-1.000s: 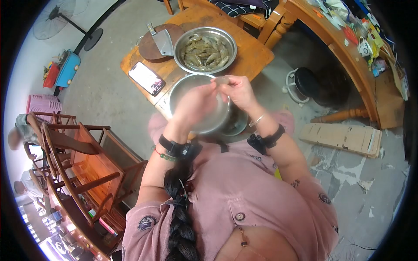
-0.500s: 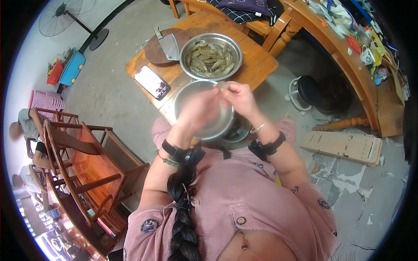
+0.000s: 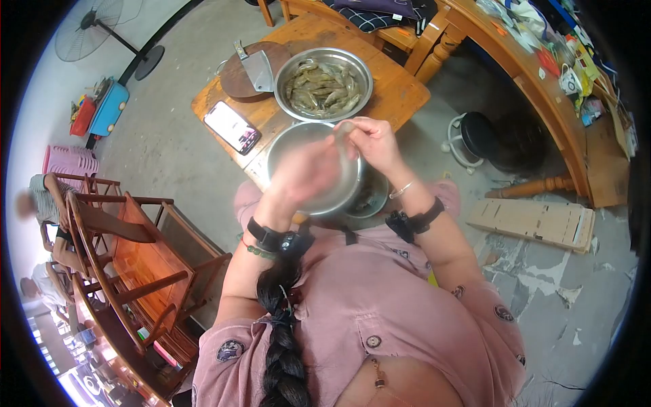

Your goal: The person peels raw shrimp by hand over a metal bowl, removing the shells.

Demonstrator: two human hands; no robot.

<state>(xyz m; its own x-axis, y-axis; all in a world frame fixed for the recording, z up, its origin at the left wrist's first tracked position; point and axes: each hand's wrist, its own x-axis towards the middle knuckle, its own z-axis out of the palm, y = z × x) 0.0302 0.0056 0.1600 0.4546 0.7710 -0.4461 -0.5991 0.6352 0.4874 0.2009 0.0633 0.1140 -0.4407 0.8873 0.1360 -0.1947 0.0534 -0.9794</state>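
Note:
My right hand [image 3: 375, 144] is closed in a pinch on a shrimp [image 3: 346, 127], held above a metal bowl [image 3: 332, 201]. Close beside it, my left hand [image 3: 306, 169] is smeared by motion over the same bowl, its fingertips near the shrimp; whether they grip it is unclear. Behind that bowl, a wide steel basin [image 3: 370, 85] holds several greyish-green shrimp [image 3: 324, 89]. Lower down, another container [image 3: 375, 193] with dark contents is partly hidden by the metal bowl and my right arm.
The wooden table [image 3: 400, 88] also carries a round cutting board [image 3: 237, 78] with a cleaver [image 3: 258, 70] and a lit phone [image 3: 232, 127]. A black stool [image 3: 478, 138] and a flat cardboard box [image 3: 532, 224] are at right. Wooden chairs [image 3: 149, 271] and two people are at left.
The view has shifted slightly. Both hands stay together over the metal bowl, the right still pinching the shrimp and the left still blurred.

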